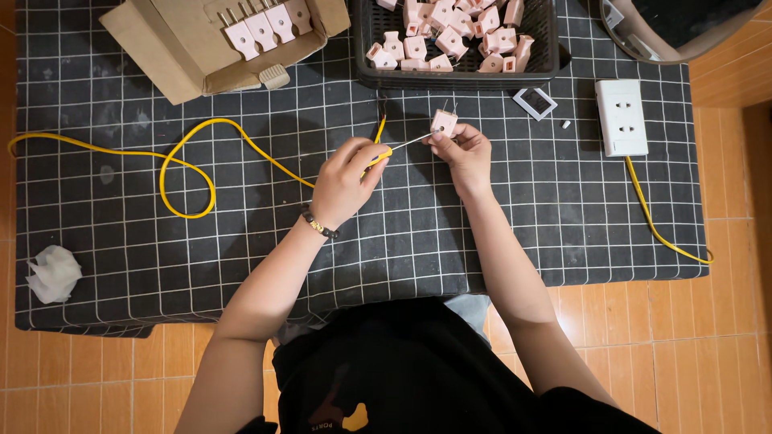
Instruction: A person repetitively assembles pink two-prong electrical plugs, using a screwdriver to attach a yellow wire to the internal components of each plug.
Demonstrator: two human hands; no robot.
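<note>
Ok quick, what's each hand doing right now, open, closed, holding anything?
Left hand: closed on a yellow-handled screwdriver, its tip at the plug.
Right hand: closed, pinching a small pink plug at the fingertips.

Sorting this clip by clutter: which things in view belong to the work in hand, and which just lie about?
In hand:
- left hand with yellow-handled screwdriver
- right hand holding pink plug
- black basket of pink plugs
- cardboard box of plugs

Lying about:
- white socket strip
- yellow cable
- crumpled tissue
- small white frame
</note>
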